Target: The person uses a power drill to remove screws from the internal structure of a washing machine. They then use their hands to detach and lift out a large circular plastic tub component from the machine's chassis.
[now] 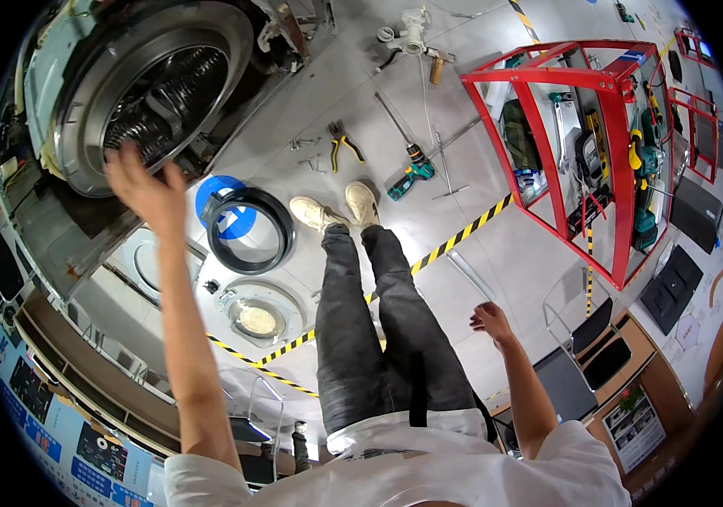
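Observation:
At the upper left stands an opened-up front-loading washing machine with a shiny metal drum. My left hand reaches to the lower rim of its opening, fingers spread and nothing held. Whether the fingertips touch the rim I cannot tell. Low at my right side hangs my right hand, its fingers loosely bent and apart, with nothing visible in it. Beneath my left forearm's inner side, a black rubber door gasket lies on the floor over a round blue floor sign. Nearer lies a round door part with a pale centre.
Pliers, several small metal parts and a teal cordless drill with a long bit lie ahead of my feet. A white pump-like part sits farther off. To the right stands a red tool rack. Striped tape crosses the floor.

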`<state>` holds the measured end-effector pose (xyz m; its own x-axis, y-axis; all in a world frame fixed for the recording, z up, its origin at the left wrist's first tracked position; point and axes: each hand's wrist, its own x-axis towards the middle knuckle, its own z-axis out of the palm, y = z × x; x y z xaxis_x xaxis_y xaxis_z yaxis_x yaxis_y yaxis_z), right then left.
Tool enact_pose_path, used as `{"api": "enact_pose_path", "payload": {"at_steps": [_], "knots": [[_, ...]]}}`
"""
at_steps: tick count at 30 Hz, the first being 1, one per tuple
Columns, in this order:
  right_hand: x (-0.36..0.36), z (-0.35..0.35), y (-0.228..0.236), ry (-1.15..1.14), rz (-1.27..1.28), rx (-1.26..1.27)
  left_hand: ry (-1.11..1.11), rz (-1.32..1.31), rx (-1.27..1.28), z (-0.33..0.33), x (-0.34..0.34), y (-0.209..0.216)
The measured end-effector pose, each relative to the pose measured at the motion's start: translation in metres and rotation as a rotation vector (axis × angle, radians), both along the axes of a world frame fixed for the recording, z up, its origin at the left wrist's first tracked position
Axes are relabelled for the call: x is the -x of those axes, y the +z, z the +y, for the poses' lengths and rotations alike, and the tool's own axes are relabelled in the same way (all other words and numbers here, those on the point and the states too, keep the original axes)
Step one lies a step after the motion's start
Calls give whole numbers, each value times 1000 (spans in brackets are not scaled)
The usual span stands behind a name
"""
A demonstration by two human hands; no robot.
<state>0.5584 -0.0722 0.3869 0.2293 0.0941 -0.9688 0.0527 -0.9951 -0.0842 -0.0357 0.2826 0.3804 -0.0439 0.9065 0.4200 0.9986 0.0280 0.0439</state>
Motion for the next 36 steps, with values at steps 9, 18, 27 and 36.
{"api": "enact_pose_path", "payload": {"at_steps": [9,18,27,36], "knots": [[23,75,-220,318,169,60,214,-406,1370,-248,-163,-225],[82,105,-500,204,-221,45,282,-810,1164,-227,-115,-469],[102,103,-564,-199,-310,-226,316,-659,1308,-234,-78,-508],[92,109,-539,-240,-188,-241,396,-915,1395,-232,-120,-490]]}}
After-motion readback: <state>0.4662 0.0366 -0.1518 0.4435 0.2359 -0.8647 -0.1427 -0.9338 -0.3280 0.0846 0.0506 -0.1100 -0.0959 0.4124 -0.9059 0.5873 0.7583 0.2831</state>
